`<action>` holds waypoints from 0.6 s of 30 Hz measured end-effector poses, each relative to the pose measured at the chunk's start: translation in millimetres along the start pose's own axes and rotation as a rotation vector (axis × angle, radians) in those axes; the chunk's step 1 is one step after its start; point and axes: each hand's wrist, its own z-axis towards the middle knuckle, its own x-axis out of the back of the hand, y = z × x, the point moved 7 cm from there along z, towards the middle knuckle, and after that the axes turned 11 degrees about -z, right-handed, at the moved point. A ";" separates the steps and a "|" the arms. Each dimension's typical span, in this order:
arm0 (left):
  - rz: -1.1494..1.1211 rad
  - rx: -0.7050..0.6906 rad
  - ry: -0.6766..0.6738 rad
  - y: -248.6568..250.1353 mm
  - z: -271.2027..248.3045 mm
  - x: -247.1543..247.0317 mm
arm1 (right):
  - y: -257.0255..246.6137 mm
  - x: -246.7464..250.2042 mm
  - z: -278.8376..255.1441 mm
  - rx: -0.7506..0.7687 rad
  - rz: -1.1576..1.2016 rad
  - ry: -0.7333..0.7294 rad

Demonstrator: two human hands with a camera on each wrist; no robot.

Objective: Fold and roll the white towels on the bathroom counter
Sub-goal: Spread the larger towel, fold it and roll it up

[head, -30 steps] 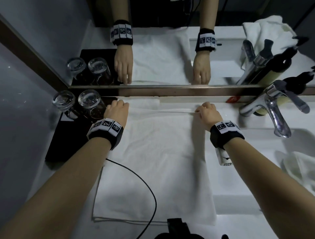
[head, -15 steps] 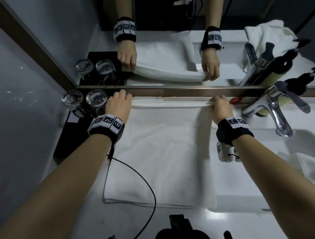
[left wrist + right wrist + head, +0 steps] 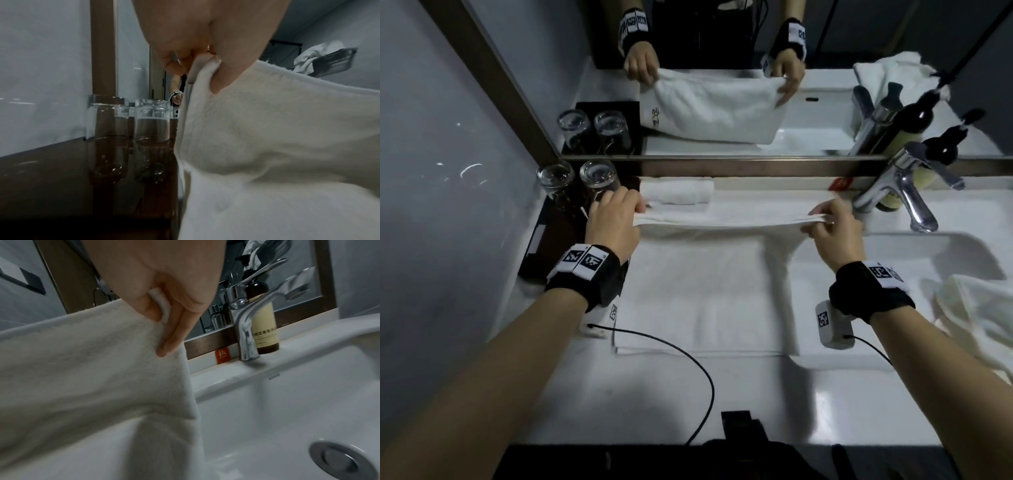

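Note:
A white towel (image 3: 705,291) lies on the counter in front of me, its far edge lifted off the surface. My left hand (image 3: 616,214) pinches the far left corner, seen up close in the left wrist view (image 3: 197,65). My right hand (image 3: 825,221) pinches the far right corner, thumb and fingers on the cloth (image 3: 162,309). The lifted edge is stretched taut between both hands, and the towel (image 3: 267,146) hangs down from it (image 3: 92,361). A small rolled white towel (image 3: 676,192) lies against the mirror frame behind it.
Two upturned glasses (image 3: 578,181) stand on a dark tray (image 3: 534,253) at the left. A chrome tap (image 3: 907,192) and a soap bottle (image 3: 263,324) stand at the right above the sink (image 3: 945,246). A crumpled towel (image 3: 983,315) lies at the sink's right. The mirror (image 3: 722,85) backs the counter.
Both hands have raised the towel's far edge off the counter and drawn it toward me, uncovering the small rolled towel by the mirror.

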 end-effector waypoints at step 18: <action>-0.106 0.040 -0.326 -22.7 -160.2 -49.1 | 60.7 -10.0 -148.9 -0.136 -0.208 -0.402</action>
